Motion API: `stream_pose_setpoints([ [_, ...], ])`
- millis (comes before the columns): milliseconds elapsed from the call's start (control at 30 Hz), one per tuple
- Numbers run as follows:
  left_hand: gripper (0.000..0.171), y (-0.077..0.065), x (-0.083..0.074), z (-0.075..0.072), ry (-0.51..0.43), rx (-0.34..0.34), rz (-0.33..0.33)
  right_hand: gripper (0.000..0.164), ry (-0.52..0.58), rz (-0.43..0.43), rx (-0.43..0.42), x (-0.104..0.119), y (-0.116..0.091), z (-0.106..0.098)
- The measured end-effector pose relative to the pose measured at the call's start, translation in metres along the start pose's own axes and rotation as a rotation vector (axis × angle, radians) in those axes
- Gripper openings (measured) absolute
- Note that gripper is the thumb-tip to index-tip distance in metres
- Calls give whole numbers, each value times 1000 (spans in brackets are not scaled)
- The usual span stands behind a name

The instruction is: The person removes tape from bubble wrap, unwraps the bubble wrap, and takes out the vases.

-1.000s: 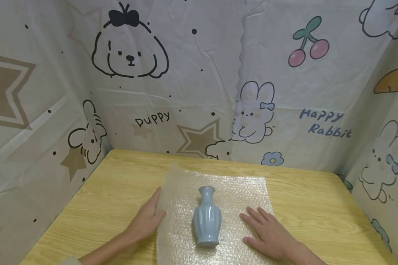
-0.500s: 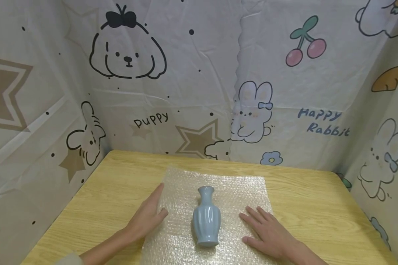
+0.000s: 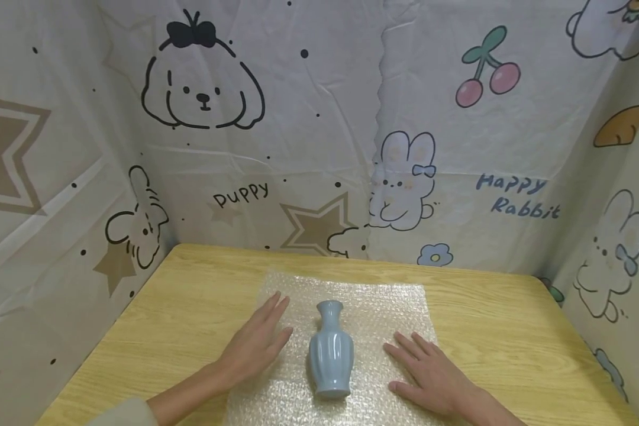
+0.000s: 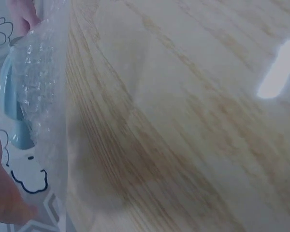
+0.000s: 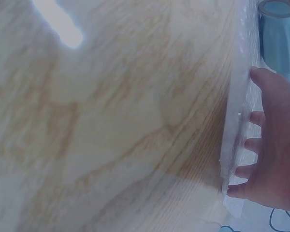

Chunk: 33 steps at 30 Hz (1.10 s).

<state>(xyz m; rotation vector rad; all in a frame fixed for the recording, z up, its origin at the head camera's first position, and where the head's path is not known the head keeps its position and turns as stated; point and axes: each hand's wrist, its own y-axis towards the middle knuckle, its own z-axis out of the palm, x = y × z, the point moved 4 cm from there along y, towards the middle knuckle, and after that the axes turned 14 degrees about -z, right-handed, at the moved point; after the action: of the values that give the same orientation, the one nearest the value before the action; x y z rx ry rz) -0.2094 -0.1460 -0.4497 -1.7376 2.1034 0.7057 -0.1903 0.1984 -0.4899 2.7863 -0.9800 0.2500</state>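
Observation:
A glossy light-blue vase point(image 3: 331, 361) lies on its side on a sheet of bubble wrap point(image 3: 373, 307), its neck toward the back wall. My left hand point(image 3: 255, 343) is over the sheet's left side with fingers straight, a short gap from the vase. On the right part of the sheet my right hand point(image 3: 431, 376) rests with its fingers spread. In the right wrist view the fingertips of that hand point(image 5: 278, 140) press on the wrap, close to the vase point(image 5: 279, 38). The left wrist view shows the vase point(image 4: 12, 92) partly behind the wrap point(image 4: 43, 87).
The yellow wood-grain table point(image 3: 191, 302) extends on both sides of the sheet. Behind it and at the sides hangs a pale printed cloth point(image 3: 298, 118) with cartoon puppies, rabbits and stars. The near edge of the wrap runs out of the head view.
The wrap's left side has come down flat and spread leftward. My left hand has let go of its edge and moved right over the sheet. The right hand and the vase have stayed put.

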Motion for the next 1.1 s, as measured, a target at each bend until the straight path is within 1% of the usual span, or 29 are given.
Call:
stream_pose_setpoints([
  [67,60,1,-5,2,0,4,24,67,2,-2,-1,0,0,0],
  [233,59,4,-14,7,52,4,102,67,5,2,-1,0,-1,0],
  [367,59,4,-20,11,76,11,145,68,-3,7,0,-1,-1,1],
  [633,62,3,-32,20,63,55,156,67,-2,-4,-5,0,0,-1],
  [767,66,4,-38,26,66,97,156,67,0,5,-2,-1,-1,1],
  [833,70,4,-41,29,50,131,136,68,-1,12,1,-2,-1,3],
  [900,74,5,-43,32,2,176,104,68,-2,13,1,-2,-2,3],
  [1000,81,7,-46,36,-103,244,19,68,-11,16,8,-4,-2,4],
  [1100,84,10,-50,40,-234,302,-79,68,-18,16,10,-4,-2,5],
])
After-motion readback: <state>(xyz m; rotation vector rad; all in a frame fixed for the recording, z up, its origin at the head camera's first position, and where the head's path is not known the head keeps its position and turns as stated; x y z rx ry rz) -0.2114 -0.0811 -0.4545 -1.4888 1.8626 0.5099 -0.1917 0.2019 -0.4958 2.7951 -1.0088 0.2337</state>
